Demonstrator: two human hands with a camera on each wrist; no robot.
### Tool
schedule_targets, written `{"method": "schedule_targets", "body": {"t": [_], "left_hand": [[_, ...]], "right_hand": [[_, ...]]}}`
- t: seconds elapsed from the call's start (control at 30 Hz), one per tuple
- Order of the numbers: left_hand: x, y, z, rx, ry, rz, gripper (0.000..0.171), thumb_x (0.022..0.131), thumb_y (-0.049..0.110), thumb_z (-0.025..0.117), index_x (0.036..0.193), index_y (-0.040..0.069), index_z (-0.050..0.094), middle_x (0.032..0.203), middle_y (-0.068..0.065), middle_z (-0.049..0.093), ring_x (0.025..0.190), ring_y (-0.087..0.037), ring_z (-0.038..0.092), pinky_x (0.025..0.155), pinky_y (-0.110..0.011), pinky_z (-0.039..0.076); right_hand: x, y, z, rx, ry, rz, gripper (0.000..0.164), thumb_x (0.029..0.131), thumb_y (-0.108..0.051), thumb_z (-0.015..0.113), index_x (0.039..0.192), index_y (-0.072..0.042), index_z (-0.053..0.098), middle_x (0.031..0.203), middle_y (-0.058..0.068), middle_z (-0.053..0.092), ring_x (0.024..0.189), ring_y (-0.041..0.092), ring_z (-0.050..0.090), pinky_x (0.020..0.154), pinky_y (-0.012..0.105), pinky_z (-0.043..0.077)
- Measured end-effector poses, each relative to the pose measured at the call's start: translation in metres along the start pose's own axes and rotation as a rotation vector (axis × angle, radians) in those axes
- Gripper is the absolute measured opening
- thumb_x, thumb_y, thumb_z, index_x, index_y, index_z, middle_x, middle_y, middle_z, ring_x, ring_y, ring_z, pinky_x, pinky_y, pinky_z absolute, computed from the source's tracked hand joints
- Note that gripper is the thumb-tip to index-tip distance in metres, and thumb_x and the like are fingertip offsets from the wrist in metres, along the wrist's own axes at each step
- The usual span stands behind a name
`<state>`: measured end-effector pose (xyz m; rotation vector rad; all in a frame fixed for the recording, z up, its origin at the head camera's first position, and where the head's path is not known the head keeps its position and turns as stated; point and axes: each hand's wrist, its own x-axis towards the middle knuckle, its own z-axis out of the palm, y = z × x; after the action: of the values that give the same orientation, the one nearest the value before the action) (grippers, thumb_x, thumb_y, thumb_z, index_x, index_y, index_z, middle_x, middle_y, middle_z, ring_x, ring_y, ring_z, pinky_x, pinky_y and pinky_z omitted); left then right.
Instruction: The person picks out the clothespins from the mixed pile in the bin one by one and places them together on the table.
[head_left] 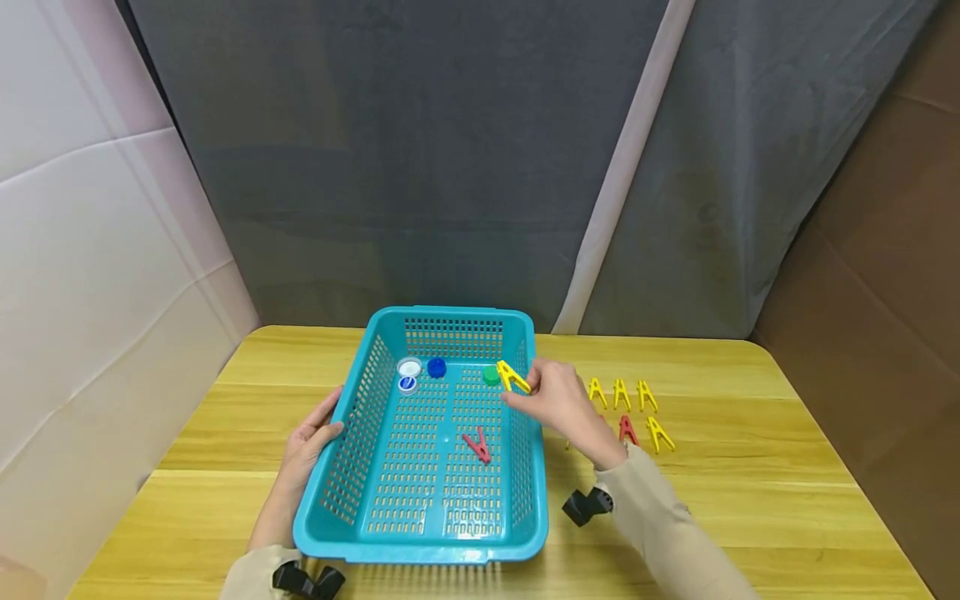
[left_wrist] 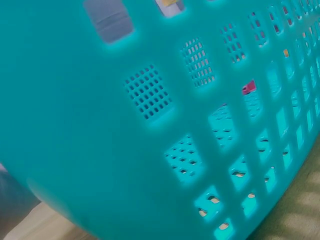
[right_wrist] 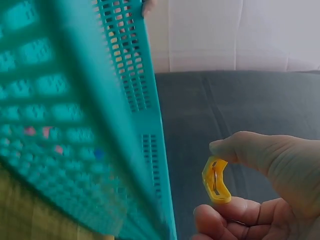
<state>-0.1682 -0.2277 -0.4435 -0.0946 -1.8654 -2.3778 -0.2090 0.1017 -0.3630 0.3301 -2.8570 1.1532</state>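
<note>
My left hand (head_left: 306,450) holds the left wall of a turquoise plastic basket (head_left: 420,552), thumb over the rim. My right hand (head_left: 562,404) pinches a yellow clothespin (head_left: 517,379) between thumb and fingers above the basket's right side. The right wrist view shows the yellow clothespin (right_wrist: 216,182) between thumb tip and fingertips, beside the basket's rim. Inside the basket lie a red clothespin (head_left: 477,447), a green bottle cap (head_left: 491,376), a dark blue cap (head_left: 437,367), a white cap (head_left: 409,367) and a blue-and-white cap (head_left: 407,384). The left wrist view is filled mostly by the basket's slotted wall (left_wrist: 100,125).
Right of the basket, several yellow clothespins (head_left: 621,394) lie in rows on the wooden table (head_left: 757,467), with a red clothespin (head_left: 628,430) among them. My right forearm partly covers that group. A grey curtain (head_left: 420,167) hangs behind the table.
</note>
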Motion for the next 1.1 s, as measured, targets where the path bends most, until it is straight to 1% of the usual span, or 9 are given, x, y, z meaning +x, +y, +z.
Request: {"method": "schedule_targets", "body": {"t": [0.07, 0.17, 0.27, 0.37, 0.5, 0.77, 0.97, 1.03, 1.1], "left_hand": [[0.0, -0.001, -0.001, -0.009, -0.002, 0.009, 0.049, 0.094, -0.003, 0.046, 0.141, 0.002, 0.038, 0.116, 0.021, 0.059, 0.107, 0.004, 0.054, 0.086, -0.014, 0.046], [0.001, -0.002, -0.002, -0.011, -0.008, 0.016, 0.048, 0.094, -0.004, 0.045, 0.141, 0.004, 0.04, 0.117, 0.021, 0.059, 0.107, 0.004, 0.054, 0.086, -0.014, 0.046], [0.001, -0.002, -0.002, 0.005, -0.009, 0.016, 0.049, 0.094, -0.003, 0.046, 0.142, -0.003, 0.033, 0.117, 0.022, 0.059, 0.108, 0.005, 0.054, 0.086, -0.014, 0.046], [0.001, -0.002, -0.003, 0.016, -0.007, 0.006, 0.051, 0.094, -0.002, 0.046, 0.141, -0.007, 0.027, 0.116, 0.023, 0.058, 0.108, 0.006, 0.053, 0.087, -0.014, 0.046], [0.0, -0.002, -0.003, 0.022, 0.001, -0.005, 0.051, 0.094, -0.001, 0.046, 0.141, -0.007, 0.026, 0.116, 0.023, 0.059, 0.107, 0.006, 0.053, 0.086, -0.013, 0.046], [-0.001, -0.001, -0.003, 0.003, -0.005, 0.004, 0.05, 0.094, -0.002, 0.046, 0.14, -0.007, 0.027, 0.116, 0.021, 0.06, 0.106, 0.005, 0.054, 0.085, -0.014, 0.046], [0.0, -0.002, -0.002, -0.019, -0.002, 0.004, 0.047, 0.094, -0.003, 0.046, 0.14, 0.007, 0.043, 0.115, 0.021, 0.06, 0.106, 0.004, 0.055, 0.085, -0.014, 0.047], [0.0, -0.002, -0.002, -0.024, -0.004, 0.003, 0.047, 0.094, -0.003, 0.046, 0.139, 0.008, 0.044, 0.116, 0.021, 0.06, 0.106, 0.004, 0.055, 0.085, -0.014, 0.046], [0.001, -0.003, -0.002, -0.023, -0.005, 0.004, 0.047, 0.094, -0.004, 0.046, 0.14, 0.005, 0.041, 0.116, 0.021, 0.06, 0.106, 0.004, 0.055, 0.085, -0.014, 0.046]], "right_hand": [[-0.005, 0.007, -0.004, -0.005, 0.019, 0.019, 0.038, 0.075, -0.025, 0.078, 0.067, -0.006, 0.046, 0.058, 0.003, 0.041, 0.049, 0.015, 0.042, 0.044, 0.022, 0.029], [-0.012, 0.018, -0.008, -0.017, 0.055, 0.041, 0.038, 0.075, -0.024, 0.078, 0.068, -0.006, 0.046, 0.059, 0.003, 0.042, 0.05, 0.015, 0.043, 0.044, 0.022, 0.03], [-0.019, 0.031, -0.011, -0.038, 0.097, 0.035, 0.037, 0.074, -0.024, 0.078, 0.067, -0.007, 0.045, 0.057, 0.002, 0.041, 0.05, 0.014, 0.042, 0.044, 0.022, 0.029], [-0.028, 0.044, -0.014, -0.071, 0.143, 0.011, 0.038, 0.074, -0.024, 0.078, 0.066, -0.007, 0.044, 0.056, 0.001, 0.041, 0.049, 0.013, 0.039, 0.045, 0.023, 0.03], [-0.04, 0.059, -0.015, -0.098, 0.18, 0.007, 0.039, 0.073, -0.024, 0.079, 0.066, -0.007, 0.044, 0.056, 0.0, 0.043, 0.05, 0.012, 0.038, 0.046, 0.023, 0.03], [-0.062, 0.083, -0.015, -0.102, 0.213, 0.019, 0.04, 0.071, -0.019, 0.081, 0.064, -0.007, 0.043, 0.055, -0.001, 0.041, 0.051, 0.01, 0.037, 0.046, 0.021, 0.029], [-0.076, 0.097, -0.013, -0.1, 0.21, 0.044, 0.042, 0.071, -0.018, 0.08, 0.064, -0.008, 0.04, 0.055, -0.002, 0.038, 0.049, 0.008, 0.034, 0.044, 0.02, 0.027], [-0.08, 0.103, -0.012, -0.103, 0.205, 0.057, 0.041, 0.071, -0.017, 0.08, 0.064, -0.008, 0.041, 0.055, -0.003, 0.038, 0.049, 0.008, 0.033, 0.044, 0.019, 0.027], [-0.083, 0.108, -0.01, -0.109, 0.198, 0.073, 0.04, 0.072, -0.017, 0.08, 0.064, -0.009, 0.041, 0.056, -0.002, 0.038, 0.05, 0.008, 0.034, 0.044, 0.019, 0.027]]}}
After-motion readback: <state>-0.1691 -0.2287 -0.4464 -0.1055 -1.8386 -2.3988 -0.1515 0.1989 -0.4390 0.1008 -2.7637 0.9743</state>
